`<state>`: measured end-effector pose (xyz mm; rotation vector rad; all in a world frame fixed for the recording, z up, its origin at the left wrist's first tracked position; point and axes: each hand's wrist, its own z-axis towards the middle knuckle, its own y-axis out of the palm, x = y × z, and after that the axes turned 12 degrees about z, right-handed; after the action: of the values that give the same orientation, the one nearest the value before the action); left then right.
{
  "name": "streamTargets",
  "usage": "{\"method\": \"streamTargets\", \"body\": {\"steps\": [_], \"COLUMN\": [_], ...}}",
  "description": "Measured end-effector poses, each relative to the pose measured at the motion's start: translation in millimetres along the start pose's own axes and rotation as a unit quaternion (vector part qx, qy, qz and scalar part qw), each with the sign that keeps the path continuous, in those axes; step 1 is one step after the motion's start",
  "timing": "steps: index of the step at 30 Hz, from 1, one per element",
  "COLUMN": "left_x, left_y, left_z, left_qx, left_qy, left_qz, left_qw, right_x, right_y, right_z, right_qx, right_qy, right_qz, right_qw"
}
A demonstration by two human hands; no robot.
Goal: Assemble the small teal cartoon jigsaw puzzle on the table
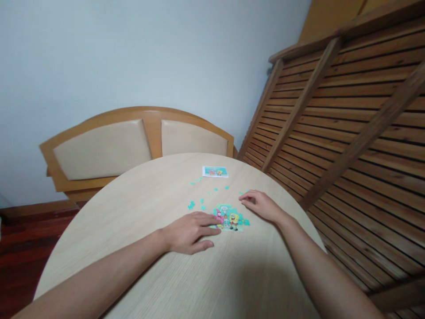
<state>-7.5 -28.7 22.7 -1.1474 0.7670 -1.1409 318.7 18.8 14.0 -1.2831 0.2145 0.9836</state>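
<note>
A partly assembled jigsaw puzzle (234,220) lies flat on the round table, showing yellow and pink cartoon figures on teal. My left hand (193,231) rests palm down at its left side, fingers stretched out and fingertips over its left edge, covering part of it. Just beyond the puzzle's upper right is my right hand (260,204), low over the table, with thumb and fingertips drawn together; whatever is between them is too small to make out. Teal puzzle pieces (244,192) show right by those fingertips.
Several loose teal pieces (191,205) are scattered left of and beyond the puzzle. A picture card (215,172) with a similar design lies farther back on the pale round table (139,195). Behind stand a padded headboard (152,113) and, at right, a leaning wooden slatted frame (318,119).
</note>
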Motion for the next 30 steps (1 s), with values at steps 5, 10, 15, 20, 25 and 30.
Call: {"method": "streamTargets", "body": {"steps": [5,10,15,20,25,30], "left_x": [-1.7,-7.3,-13.8,-17.3,-18.8,-19.6], "left_y": [-2.4,-1.6,3.6,9.9,15.2,17.1], "left_z": [-0.7,-2.3,-4.0,-4.6,-5.8,-6.0], "left_qx": [-0.004,-0.011,0.0,0.015,0.029,0.043], "left_qy": [-0.019,-0.055,-0.11,-0.134,-0.156,-0.148], "left_qz": [0.01,0.041,0.069,0.097,0.117,0.111], "left_qw": [1.0,0.998,0.992,0.986,0.98,0.982], "right_x": [7.5,10.2,12.4,5.2,-8.8,-20.8], "right_y": [-3.8,-12.1,-14.4,-12.1,-3.7,12.7], "right_z": [-4.8,-7.9,-8.1,-8.6,-7.2,-1.8], "right_qx": [-0.037,-0.057,-0.06,-0.071,-0.089,-0.083], "right_qy": [0.041,0.06,0.067,0.07,0.095,0.086], "right_qz": [0.034,0.045,0.039,0.011,0.04,0.167], "right_qw": [0.998,0.995,0.995,0.995,0.991,0.979]}}
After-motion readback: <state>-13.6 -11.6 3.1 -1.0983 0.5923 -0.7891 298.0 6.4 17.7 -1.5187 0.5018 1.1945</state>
